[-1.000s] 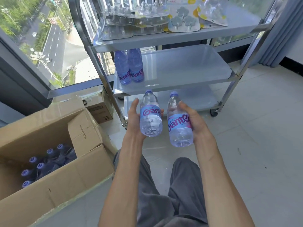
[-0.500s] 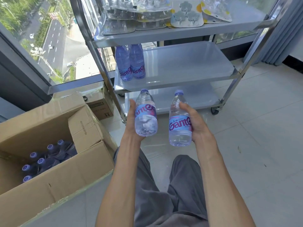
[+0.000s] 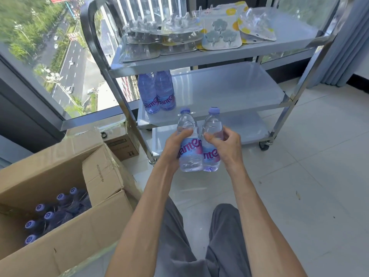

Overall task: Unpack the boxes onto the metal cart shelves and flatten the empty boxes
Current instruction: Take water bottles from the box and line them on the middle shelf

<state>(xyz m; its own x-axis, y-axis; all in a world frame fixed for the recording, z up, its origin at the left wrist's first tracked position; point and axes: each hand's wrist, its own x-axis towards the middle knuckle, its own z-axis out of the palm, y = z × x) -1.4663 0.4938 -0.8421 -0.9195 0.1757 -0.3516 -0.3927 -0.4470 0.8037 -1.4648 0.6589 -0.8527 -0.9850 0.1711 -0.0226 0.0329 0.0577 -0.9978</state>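
My left hand (image 3: 173,145) grips one clear water bottle (image 3: 189,148) with a purple label, and my right hand (image 3: 226,144) grips a second water bottle (image 3: 212,136). Both bottles are upright and pressed side by side in front of the metal cart (image 3: 229,114), just below its middle shelf edge. Two more bottles (image 3: 156,92) stand at the left end of the middle shelf. The open cardboard box (image 3: 65,214) at lower left holds several bottles with purple caps (image 3: 49,215).
The cart's top shelf carries blister packs of hooks (image 3: 218,35). A smaller shut carton (image 3: 121,142) sits between the big box and the cart's left leg. A window wall runs along the left; a curtain (image 3: 347,41) hangs at right. Tiled floor spreads to the right.
Both hands brought their bottles together until they touch, and raised them closer to the cart's middle shelf. My view moved nearer the cart.
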